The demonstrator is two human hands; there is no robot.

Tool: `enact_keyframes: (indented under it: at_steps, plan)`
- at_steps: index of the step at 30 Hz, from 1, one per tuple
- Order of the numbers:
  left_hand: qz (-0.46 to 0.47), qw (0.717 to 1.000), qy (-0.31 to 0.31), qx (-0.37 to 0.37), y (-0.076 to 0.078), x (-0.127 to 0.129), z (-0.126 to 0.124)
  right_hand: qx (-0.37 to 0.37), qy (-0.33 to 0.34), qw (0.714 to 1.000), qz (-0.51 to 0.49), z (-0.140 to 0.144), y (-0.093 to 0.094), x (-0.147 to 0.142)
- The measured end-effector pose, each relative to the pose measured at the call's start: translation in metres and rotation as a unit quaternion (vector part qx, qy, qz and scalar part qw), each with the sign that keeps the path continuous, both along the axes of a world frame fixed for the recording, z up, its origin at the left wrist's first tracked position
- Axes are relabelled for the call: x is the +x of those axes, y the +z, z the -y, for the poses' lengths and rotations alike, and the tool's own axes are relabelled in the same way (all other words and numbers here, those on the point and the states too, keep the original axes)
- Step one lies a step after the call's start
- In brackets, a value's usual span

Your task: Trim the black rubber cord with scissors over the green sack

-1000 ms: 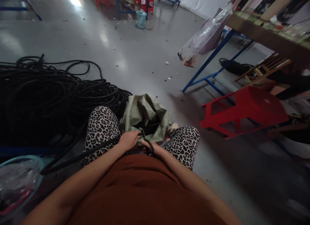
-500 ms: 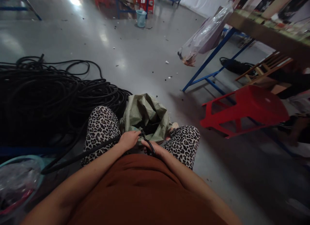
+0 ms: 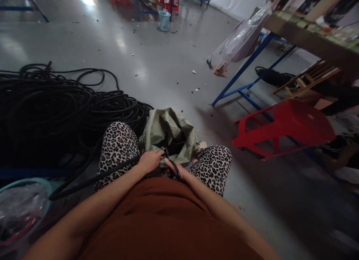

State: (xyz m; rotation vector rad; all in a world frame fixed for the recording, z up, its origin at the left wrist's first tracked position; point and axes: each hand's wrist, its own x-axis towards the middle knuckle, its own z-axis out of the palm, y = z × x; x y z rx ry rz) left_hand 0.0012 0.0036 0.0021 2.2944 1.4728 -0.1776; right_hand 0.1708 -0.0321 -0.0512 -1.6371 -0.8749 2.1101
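My left hand (image 3: 150,161) is closed around a thick black rubber hose or cord (image 3: 112,172), which runs from the left across my thigh. In my right hand (image 3: 179,172) is a pair of scissors (image 3: 177,171) with black handles; the blades point up and away, just beside the left fingertips. Right under both hands is the mouth of a greenish woven sack (image 3: 159,120), standing between my knees. Dark pieces (image 3: 176,146) lie inside it, too dim to make out singly. The hose end at the left fingers is hard to see.
A big heap of black hose (image 3: 92,99) lies at the left. Below it is a light-blue basin (image 3: 45,183) with plastic bags. To the right are a red stool (image 3: 291,121) and a blue-legged table (image 3: 311,36) with a plastic bag (image 3: 232,47) hanging. A blue basket (image 3: 164,21) stands farther off.
The scissor blades look more upright and apart from the left fingertips than before. Both hands stay almost in place, and the hose has hardly moved.
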Motion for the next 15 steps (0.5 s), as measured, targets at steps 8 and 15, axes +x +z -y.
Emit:
enact_keyframes:
  at_steps: [8,15]
  plan:
    - [0.015,1.0,0.009,0.023,0.0013,0.0011,-0.0005,-0.02,-0.002,0.999,0.025,-0.0005,-0.0003,-0.0026]
    - [0.014,0.999,0.007,0.034,-0.0005,0.001,-0.0001,0.006,0.011,1.0,0.027,0.0004,0.0049,-0.0008]
